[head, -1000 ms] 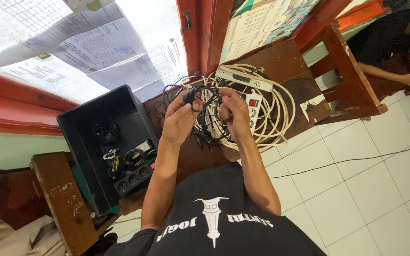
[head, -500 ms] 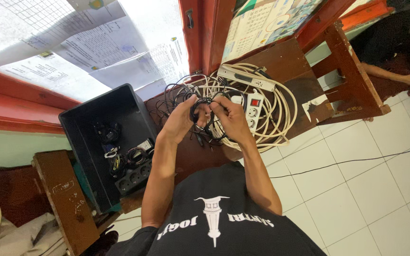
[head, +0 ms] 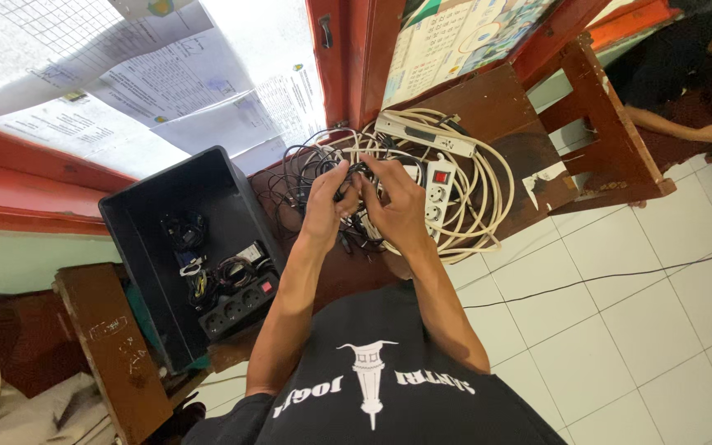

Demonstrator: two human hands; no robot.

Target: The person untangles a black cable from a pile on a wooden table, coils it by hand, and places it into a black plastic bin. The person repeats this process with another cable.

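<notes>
My left hand (head: 325,204) and my right hand (head: 395,202) are close together above a wooden table (head: 488,107), both gripping a thin black cable (head: 349,183) bundled between the fingers. More tangled black cable (head: 294,177) lies on the table just beyond my left hand. Under and beyond my right hand lies a coil of white cable (head: 480,194) with a white power strip (head: 438,191) that has a red switch. A second long white power strip (head: 422,136) rests on the coil's far side.
A black plastic bin (head: 158,206) stands left of my hands, holding a black power strip (head: 236,305) and small coiled cables. Papers hang on the window behind. Another person's arm (head: 686,128) is at the far right. A thin black wire (head: 603,280) crosses the white tiled floor.
My hands have come closer together and lowered toward the table, gathering the black cable into a tighter bundle between them.
</notes>
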